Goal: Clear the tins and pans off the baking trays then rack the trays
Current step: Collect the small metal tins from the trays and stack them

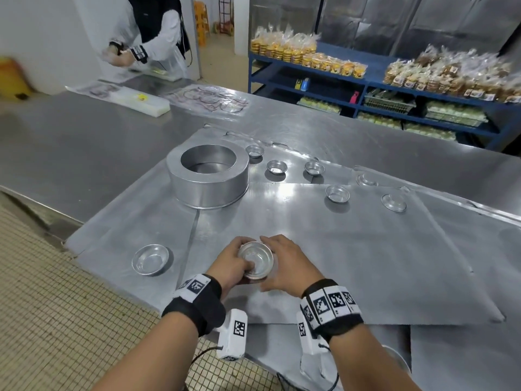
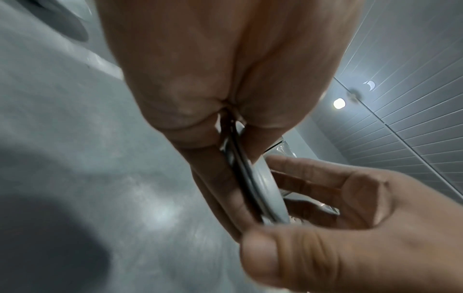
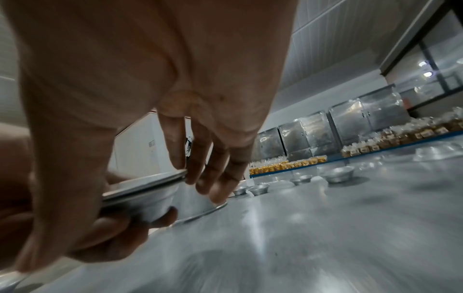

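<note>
My left hand [image 1: 231,266] grips a nested stack of small metal tins [image 1: 258,259] just above the front baking tray [image 1: 352,263], thumb inside the top tin. My right hand [image 1: 279,263] spans the stack's rim between thumb and index finger. In the left wrist view the tins [image 2: 265,190] show edge-on between both hands. In the right wrist view the index finger touches the rim of the stack [image 3: 148,196]. A large round pan [image 1: 208,176] stands on the trays at the back left. Loose small tins lie at the front left [image 1: 150,259] and in a scattered row behind [image 1: 276,167], [image 1: 337,193], [image 1: 393,202].
The overlapping trays lie on a steel table [image 1: 70,142] whose left edge meets a tiled floor [image 1: 56,306]. Plastic bags [image 1: 208,100] lie at the far side, where another person [image 1: 152,32] works. Blue shelves [image 1: 366,80] hold bagged baked goods.
</note>
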A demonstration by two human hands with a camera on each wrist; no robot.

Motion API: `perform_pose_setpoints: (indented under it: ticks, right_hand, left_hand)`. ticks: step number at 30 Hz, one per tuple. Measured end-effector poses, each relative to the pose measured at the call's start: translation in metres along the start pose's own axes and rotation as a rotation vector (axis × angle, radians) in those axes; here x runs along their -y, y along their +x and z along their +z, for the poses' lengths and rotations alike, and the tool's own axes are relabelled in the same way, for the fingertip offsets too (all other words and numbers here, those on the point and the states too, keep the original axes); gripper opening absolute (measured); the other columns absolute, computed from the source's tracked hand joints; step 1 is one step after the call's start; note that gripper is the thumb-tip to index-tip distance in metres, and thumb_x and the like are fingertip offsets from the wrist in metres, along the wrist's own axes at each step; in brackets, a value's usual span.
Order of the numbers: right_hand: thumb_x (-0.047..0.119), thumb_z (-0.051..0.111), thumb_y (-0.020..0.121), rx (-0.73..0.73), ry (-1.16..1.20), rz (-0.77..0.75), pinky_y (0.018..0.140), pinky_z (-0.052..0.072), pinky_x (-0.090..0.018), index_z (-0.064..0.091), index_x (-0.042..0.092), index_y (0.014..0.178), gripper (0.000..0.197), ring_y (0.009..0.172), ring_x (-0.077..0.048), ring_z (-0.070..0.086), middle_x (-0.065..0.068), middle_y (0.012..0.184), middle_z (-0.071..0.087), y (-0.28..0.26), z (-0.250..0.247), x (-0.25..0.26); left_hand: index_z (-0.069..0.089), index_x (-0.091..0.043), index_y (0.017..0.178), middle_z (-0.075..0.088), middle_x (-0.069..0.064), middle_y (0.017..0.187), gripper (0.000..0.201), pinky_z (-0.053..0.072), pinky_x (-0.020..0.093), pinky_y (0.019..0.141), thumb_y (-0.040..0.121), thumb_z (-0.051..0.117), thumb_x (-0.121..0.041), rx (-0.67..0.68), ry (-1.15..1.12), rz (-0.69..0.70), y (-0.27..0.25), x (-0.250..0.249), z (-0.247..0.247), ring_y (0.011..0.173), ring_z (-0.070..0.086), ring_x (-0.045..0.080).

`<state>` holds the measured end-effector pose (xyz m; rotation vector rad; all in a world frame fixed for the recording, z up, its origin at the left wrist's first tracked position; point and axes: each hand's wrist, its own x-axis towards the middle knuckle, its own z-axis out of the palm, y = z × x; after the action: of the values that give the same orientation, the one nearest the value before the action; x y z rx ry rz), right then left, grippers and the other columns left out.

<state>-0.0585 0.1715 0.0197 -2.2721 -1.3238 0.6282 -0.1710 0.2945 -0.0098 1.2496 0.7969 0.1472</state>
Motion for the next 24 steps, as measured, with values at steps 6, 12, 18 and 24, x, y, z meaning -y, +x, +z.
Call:
perform_pose_setpoints:
  ticks: [6, 12, 18, 24]
  right_hand:
    - [0.013, 0.079, 0.076, 0.074, -0.048, 0.012, 0.107, 0.042, -0.032, 0.037, 0.018, 0.150, 0.085, 0.129, -0.020, 0.047, -0.003, 0.140, 0.045, 0.038, 0.018, 0.034]
    - [0.018, 0.074, 0.081, 0.089, -0.058, -0.028, 0.106, 0.044, -0.034, 0.046, 0.015, 0.145, 0.070, 0.125, -0.021, 0.052, -0.006, 0.136, 0.051, 0.089, 0.063, 0.089]
    - [0.032, 0.087, 0.065, 0.171, -0.096, -0.087, 0.105, 0.046, -0.037, 0.055, 0.017, 0.136, 0.079, 0.120, -0.023, 0.055, -0.005, 0.131, 0.055, 0.122, 0.108, 0.145]
    - [0.044, 0.092, 0.050, 0.209, -0.187, -0.127, 0.097, 0.050, -0.042, 0.059, 0.021, 0.122, 0.082, 0.111, -0.023, 0.054, -0.002, 0.120, 0.054, 0.141, 0.142, 0.175]
  left_hand:
    - [0.057, -0.017, 0.107, 0.051, 0.022, 0.120, 0.049, 0.060, 0.062, 0.076, 0.086, 0.045, 0.026, -0.124, -0.108, 0.005, -0.011, -0.004, -0.063, 0.089, 0.062, 0.040]
    - [0.059, -0.018, 0.108, 0.052, 0.027, 0.119, 0.053, 0.061, 0.059, 0.069, 0.086, 0.041, 0.027, -0.230, -0.106, -0.005, -0.025, -0.007, -0.148, 0.088, 0.061, 0.042]
    - [0.066, -0.032, 0.098, 0.061, 0.024, 0.116, 0.057, 0.058, 0.063, 0.081, 0.081, 0.049, 0.020, -0.372, 0.025, -0.024, -0.041, -0.002, -0.222, 0.105, 0.062, 0.048]
    - [0.063, -0.027, 0.105, 0.060, 0.023, 0.117, 0.054, 0.060, 0.058, 0.080, 0.084, 0.047, 0.020, -0.400, 0.012, -0.043, -0.052, 0.000, -0.259, 0.104, 0.063, 0.046]
